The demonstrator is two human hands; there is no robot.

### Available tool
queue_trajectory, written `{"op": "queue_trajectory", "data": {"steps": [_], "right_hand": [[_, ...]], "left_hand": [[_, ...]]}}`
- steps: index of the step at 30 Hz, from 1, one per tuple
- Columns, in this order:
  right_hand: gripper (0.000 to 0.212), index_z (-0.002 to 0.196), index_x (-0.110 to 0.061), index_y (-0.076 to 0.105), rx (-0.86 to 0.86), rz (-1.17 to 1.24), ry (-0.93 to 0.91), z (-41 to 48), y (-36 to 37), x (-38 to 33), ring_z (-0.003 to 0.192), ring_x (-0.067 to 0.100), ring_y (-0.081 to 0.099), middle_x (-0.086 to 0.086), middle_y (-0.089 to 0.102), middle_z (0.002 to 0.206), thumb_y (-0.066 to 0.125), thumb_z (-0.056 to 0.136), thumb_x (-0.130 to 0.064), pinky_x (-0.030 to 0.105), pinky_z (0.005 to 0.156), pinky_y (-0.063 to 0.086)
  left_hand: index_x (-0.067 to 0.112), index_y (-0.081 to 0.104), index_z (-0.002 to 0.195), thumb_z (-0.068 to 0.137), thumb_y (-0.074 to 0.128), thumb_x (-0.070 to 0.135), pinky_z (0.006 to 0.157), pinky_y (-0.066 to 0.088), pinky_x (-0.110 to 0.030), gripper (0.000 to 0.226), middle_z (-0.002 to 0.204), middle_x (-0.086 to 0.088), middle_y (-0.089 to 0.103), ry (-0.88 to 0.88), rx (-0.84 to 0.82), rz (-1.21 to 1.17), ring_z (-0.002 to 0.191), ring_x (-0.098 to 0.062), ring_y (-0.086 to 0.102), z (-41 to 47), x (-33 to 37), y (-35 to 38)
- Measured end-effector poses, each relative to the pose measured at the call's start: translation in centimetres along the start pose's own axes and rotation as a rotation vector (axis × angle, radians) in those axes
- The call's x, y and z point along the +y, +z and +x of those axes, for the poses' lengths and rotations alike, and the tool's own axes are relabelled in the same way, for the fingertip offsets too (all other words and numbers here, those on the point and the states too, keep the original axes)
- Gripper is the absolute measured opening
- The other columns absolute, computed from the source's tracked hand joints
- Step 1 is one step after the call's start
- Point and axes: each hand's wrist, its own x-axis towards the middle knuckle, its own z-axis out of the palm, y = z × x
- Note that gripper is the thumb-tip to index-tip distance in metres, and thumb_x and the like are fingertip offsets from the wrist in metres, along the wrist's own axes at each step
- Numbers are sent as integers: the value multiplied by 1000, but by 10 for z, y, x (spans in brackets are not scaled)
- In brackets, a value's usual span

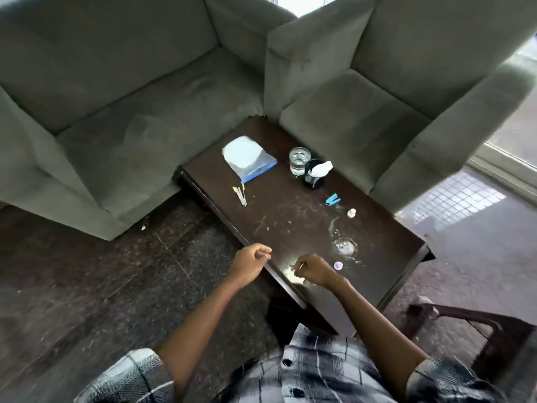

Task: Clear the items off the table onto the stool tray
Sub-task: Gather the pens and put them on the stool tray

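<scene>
Both our hands are loosely curled and empty, left hand (252,262) over the table (290,225) edge, right hand (313,270) hovering low by the purple cap (338,265); no stool tray in view. Risks: knocking over the water glass (299,160), smearing the spill (344,245), scattering the pens (241,194), dropping the zip bag (248,158) or blue stapler (332,199). No readable writing.

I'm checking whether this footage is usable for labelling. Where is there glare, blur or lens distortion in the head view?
Head view: daylight blows out the window at top; a pale glare patch sits on the table near the right hand; wide-angle bowing bends the sofa and armchair; the shirt and floor at the frame edges are smeared.
</scene>
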Motion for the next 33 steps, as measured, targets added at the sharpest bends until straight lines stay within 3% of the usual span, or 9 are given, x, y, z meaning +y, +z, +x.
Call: {"op": "queue_trajectory", "data": {"steps": [5, 8, 13, 15, 17, 19, 22, 24, 33], "right_hand": [[19, 66, -11, 64, -63, -38, 7, 61, -23, -33, 78, 22, 60, 14, 64, 80, 53, 80, -4, 27, 68, 44], [19, 71, -4, 66, -63, -40, -16, 97, -33, -52, 86, 35, 66, 25, 68, 91, 50, 82, -6, 37, 77, 52], [20, 89, -4, 67, -117, -50, -12, 145, -37, -98, 97, 30, 63, 19, 65, 100, 49, 89, -13, 39, 89, 51], [18, 81, -2, 67, -143, -60, -41, 170, -33, -119, 93, 34, 65, 23, 66, 96, 51, 85, -9, 42, 83, 52], [22, 63, -17, 58, -105, -48, -13, 196, -27, -135, 82, 24, 60, 14, 61, 83, 54, 83, -9, 31, 76, 47], [31, 55, -24, 50, -46, 23, 32, 224, -21, -149, 79, 19, 53, 8, 56, 80, 54, 82, -9, 34, 77, 48], [18, 83, -12, 68, -49, 142, 149, 263, -15, -173, 92, 31, 64, 15, 65, 94, 50, 86, -13, 37, 85, 50], [26, 107, -6, 65, -23, 205, 255, 290, -12, -185, 106, 33, 62, 16, 66, 107, 50, 89, -18, 34, 88, 49], [34, 120, -13, 51, 151, 69, 530, 367, 35, -191, 116, 33, 56, 16, 56, 126, 54, 88, -25, 40, 93, 46]], "left_hand": [[6, 65, 107, 87, 53, 4, 86, 47, -26, 23, 104, -12, 71, -22, -21, 82, 101, -22, 65, 63, 16, -45], [6, 66, 107, 86, 53, 4, 83, 45, -26, 24, 104, -11, 71, -48, 28, 64, 100, -22, 65, 92, 21, -67], [4, 66, 106, 88, 53, 3, 84, 48, -26, 22, 102, -14, 71, -106, 42, 11, 93, -20, 65, 130, 12, -101], [3, 66, 104, 87, 54, 1, 83, 51, -28, 21, 101, -17, 71, -123, 60, -30, 87, -19, 63, 146, 3, -117], [3, 67, 104, 87, 54, 2, 76, 47, -20, 21, 101, -16, 71, -142, 47, -24, 90, -18, 64, 161, -5, -135], [5, 67, 105, 87, 53, 4, 79, 47, -24, 22, 102, -14, 71, -169, 11, -25, 98, -23, 66, 177, -9, -157], [5, 65, 109, 89, 52, 14, 87, 47, -32, 25, 106, -14, 69, -181, -75, -10, 101, -29, 64, 203, -17, -192], [4, 64, 110, 89, 55, 18, 92, 48, -40, 27, 109, -19, 67, -179, -103, -10, 101, -33, 63, 225, -25, -215], [9, 65, 107, 90, 49, 6, 88, 46, -30, 24, 107, -10, 69, -173, -148, 29, 100, -22, 64, 301, -63, -259]]}}
